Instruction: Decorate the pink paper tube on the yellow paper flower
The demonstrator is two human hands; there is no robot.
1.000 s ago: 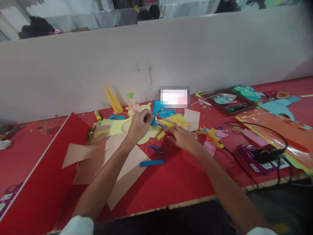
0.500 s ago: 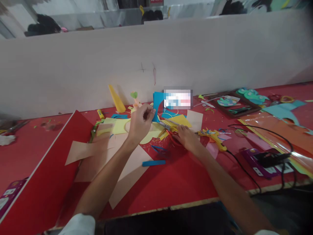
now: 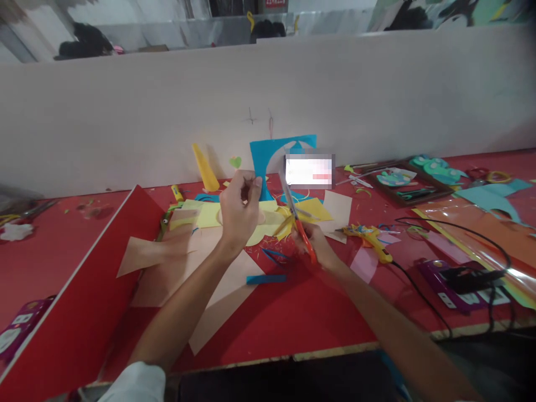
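Observation:
My left hand (image 3: 240, 206) pinches a blue sheet (image 3: 260, 162) by its lower left part and holds it upright; a curved piece is cut out of it. In my right hand (image 3: 316, 245) is a pair of scissors (image 3: 305, 240) with red-orange handles, its blades pointing up beside the sheet. Whether the blades touch the sheet I cannot tell. Below the hands lie pale yellow pieces (image 3: 207, 215), a deeper yellow piece (image 3: 314, 209) and yellow shreds. A blue strip (image 3: 266, 279) rests on the red table (image 3: 301, 318) nearer to me.
A yellow glue gun (image 3: 374, 243) with a black cord lies right of my right hand. Farther right are a purple box (image 3: 435, 279) and orange sheets (image 3: 481, 234). A red panel (image 3: 87, 285) stands at the left. A yellow cone (image 3: 205, 167) stands by the white partition (image 3: 167, 111).
The blue sheet has risen and turned, so its cut-out curve shows. The scissors have swung from lying nearly flat to pointing up. The view has shifted slightly.

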